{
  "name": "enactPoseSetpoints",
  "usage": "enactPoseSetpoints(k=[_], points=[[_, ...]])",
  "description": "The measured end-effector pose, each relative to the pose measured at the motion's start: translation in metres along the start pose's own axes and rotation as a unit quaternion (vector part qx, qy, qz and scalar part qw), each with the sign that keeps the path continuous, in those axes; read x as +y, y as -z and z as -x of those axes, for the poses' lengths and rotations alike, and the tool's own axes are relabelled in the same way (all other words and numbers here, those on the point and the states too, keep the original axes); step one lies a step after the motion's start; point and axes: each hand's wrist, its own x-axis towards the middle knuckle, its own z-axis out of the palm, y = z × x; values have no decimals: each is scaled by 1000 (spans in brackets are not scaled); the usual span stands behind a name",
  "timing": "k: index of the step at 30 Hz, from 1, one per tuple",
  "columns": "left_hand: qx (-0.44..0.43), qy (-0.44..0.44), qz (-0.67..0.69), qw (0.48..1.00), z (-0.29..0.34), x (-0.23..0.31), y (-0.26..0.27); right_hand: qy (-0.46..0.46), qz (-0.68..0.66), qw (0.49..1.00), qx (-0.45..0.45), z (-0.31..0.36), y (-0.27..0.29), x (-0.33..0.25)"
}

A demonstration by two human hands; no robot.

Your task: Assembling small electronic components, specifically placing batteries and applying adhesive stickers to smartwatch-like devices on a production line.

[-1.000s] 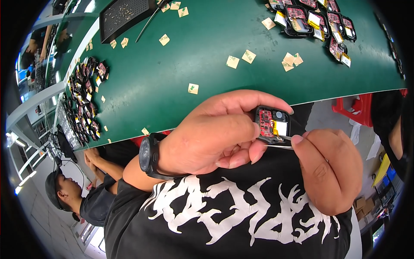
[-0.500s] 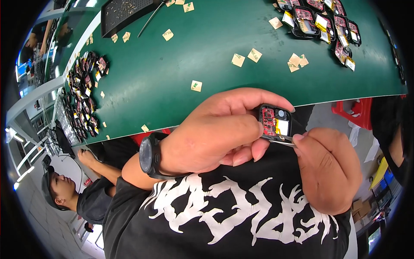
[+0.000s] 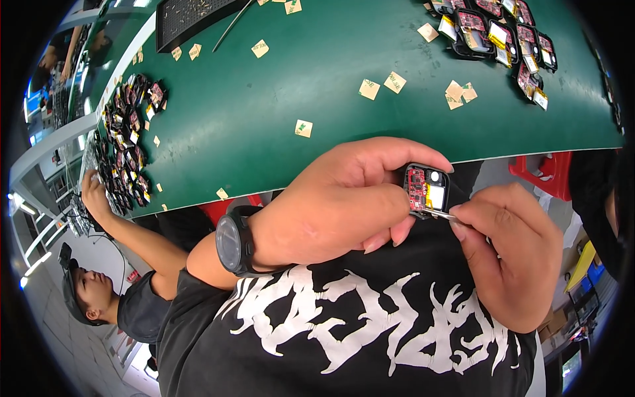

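My left hand (image 3: 337, 198), a dark watch on its wrist, grips a small black device housing (image 3: 445, 178) by its edges, with the open side facing up. Inside sit a red circuit board (image 3: 417, 187), a small white-and-yellow battery (image 3: 435, 196) and a pale round part (image 3: 434, 176). Between thumb and fingers my right hand (image 3: 519, 251) pinches a slim metal tool (image 3: 442, 214). Its tip lies inside the housing, by the lower edge of the battery. The left fingers hide part of the housing's left side.
On the green table (image 3: 225, 112), open housings with boards and batteries (image 3: 473, 33) lie at far right, with another pile (image 3: 126, 139) at left. Beige square stickers (image 3: 369, 89) are scattered about. A black tray (image 3: 195, 23) holds small parts. At left, a co-worker's hand (image 3: 96, 196) reaches to the pile.
The metal tool's tip has moved from the housing's lower rim to inside, beside the battery. My right hand has turned and shifted slightly right. The co-worker's arm has stretched toward the left pile.
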Motion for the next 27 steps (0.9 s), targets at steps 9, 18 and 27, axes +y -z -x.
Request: enactPoseSetpoints(k=[9, 18, 27], points=[[-4, 6, 30, 1000, 1, -2, 4, 9, 6, 1000, 12, -3, -5, 3], [-2, 13, 40, 999, -1, -2, 3, 30, -6, 999, 19, 0, -7, 8], [4, 62, 90, 994, -5, 2, 4, 236, 134, 959, 83, 0, -14, 19]])
